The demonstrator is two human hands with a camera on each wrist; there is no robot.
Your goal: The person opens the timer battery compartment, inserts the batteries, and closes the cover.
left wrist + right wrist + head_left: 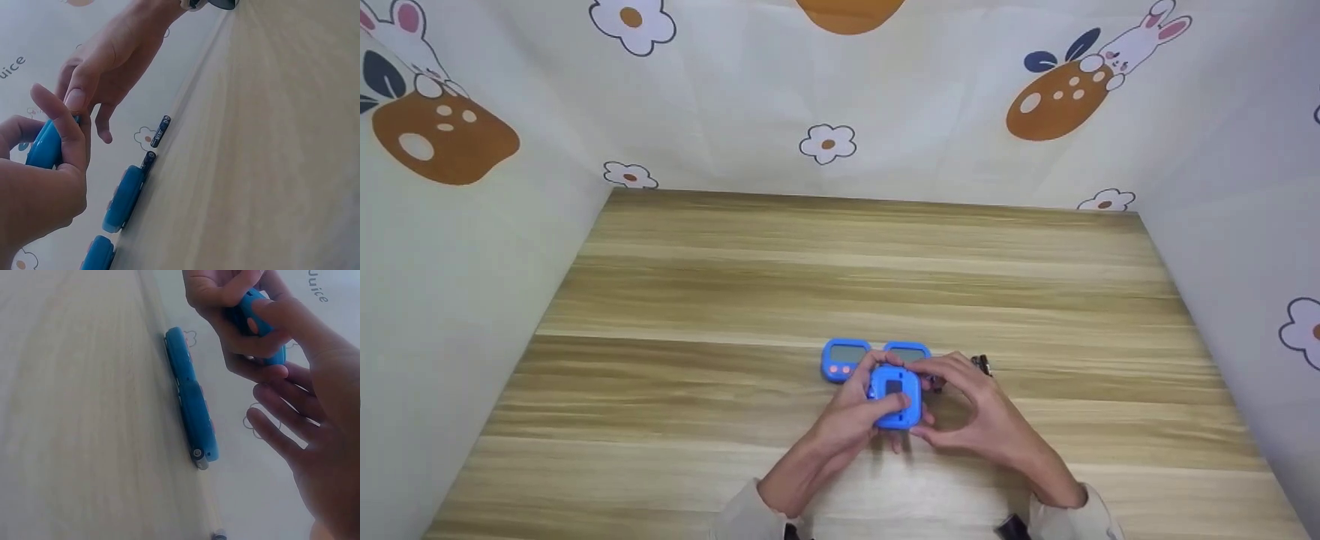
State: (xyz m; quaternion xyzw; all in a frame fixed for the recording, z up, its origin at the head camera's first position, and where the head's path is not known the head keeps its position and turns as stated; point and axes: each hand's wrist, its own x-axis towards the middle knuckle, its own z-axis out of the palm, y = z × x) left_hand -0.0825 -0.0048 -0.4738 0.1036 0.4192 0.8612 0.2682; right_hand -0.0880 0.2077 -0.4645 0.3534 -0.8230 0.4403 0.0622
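A small blue digital timer (pixel 911 416) is held back side up over the table, a dark rectangular recess showing in its back. My left hand (pixel 847 420) grips it from the left, thumb lying across the back and fingers wrapped round beneath. From the other side my right hand (pixel 979 409) pinches its edge between thumb and fingertips; the remaining fingers are spread in the right wrist view. Just beyond the hands, two more blue timers lie side by side, screens up: a left timer (pixel 834 367) with pink buttons and a right timer (pixel 913 348) partly covered by fingers.
Small dark batteries (pixel 161 131) lie on the wood-grain table (pixel 840 262) to the right of the timers, partly behind my right hand in the head view. Printed cloth walls (pixel 735 97) with flowers and rabbits enclose the table at the back and both sides.
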